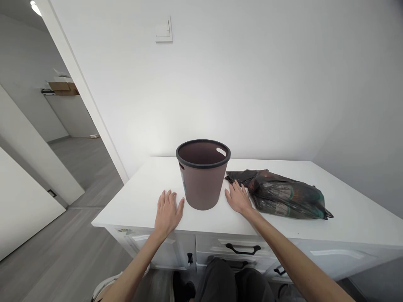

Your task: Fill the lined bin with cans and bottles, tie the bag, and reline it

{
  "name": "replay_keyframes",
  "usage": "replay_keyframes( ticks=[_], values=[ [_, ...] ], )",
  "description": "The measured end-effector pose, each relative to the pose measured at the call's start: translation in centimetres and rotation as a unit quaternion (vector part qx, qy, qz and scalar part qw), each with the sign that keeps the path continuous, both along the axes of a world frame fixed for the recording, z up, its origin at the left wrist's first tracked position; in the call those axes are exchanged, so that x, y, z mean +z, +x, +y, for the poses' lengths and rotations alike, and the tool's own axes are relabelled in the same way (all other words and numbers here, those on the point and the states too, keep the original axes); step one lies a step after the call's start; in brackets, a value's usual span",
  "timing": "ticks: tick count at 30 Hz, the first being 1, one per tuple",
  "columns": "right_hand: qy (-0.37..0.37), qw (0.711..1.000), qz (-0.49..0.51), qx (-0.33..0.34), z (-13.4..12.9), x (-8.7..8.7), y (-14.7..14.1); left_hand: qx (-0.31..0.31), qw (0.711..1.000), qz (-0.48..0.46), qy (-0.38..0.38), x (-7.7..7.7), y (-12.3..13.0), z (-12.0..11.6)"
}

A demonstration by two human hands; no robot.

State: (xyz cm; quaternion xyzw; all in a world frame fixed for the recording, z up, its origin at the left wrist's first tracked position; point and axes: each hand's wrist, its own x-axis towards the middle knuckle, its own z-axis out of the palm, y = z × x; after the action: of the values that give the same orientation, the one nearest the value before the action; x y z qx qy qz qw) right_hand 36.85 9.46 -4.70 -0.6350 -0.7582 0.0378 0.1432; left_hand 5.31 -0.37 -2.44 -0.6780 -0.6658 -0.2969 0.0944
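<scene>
- Your left hand [168, 212] lies palm down on the white tabletop [135, 201], fingers slightly spread, holding nothing.
- The mauve bin [203, 188] stands upright between your hands, its dark rim on top.
- Your right hand [238, 198] rests flat, fingers spread, its fingertips at the black plastic bag [286, 195]; whether they touch it is hard to tell.
- The bag lies on its side to the right, seemingly holding something green.

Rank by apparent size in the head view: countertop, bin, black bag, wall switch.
1. Countertop
2. Bin and black bag: too close to rank
3. Wall switch
</scene>
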Motion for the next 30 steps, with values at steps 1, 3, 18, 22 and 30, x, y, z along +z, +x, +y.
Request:
replay_keyframes(
  ticks=[1, 3, 18, 22, 30],
  values=[
    [0.001, 1.000, -0.001, 0.013, -0.5, 0.1, 0.1, 0.000, 1.000, 0.002, -0.004, 0.0, 0.0, 0.0],
    [0.006, 0.999, 0.001, 0.044, -1.9, 0.3, 0.2, 0.001, 1.000, 0.007, -0.012, -0.1, -0.1, 0.1],
    [-0.025, 0.953, 0.166, 0.252, -18.5, 5.1, 3.2, -0.036, 0.999, -0.020, 0.002, 2.0, 0.8, -1.4],
    [-0.092, 0.920, 0.335, 0.179, -23.1, 9.2, 4.2, -0.133, 0.983, -0.114, 0.049, 4.1, 3.6, -5.5],
    [-0.083, 0.700, 0.703, 0.098, -24.0, 16.2, 6.1, -0.328, 0.892, -0.274, -0.144, 10.5, 12.2, -12.4]
  ],
)
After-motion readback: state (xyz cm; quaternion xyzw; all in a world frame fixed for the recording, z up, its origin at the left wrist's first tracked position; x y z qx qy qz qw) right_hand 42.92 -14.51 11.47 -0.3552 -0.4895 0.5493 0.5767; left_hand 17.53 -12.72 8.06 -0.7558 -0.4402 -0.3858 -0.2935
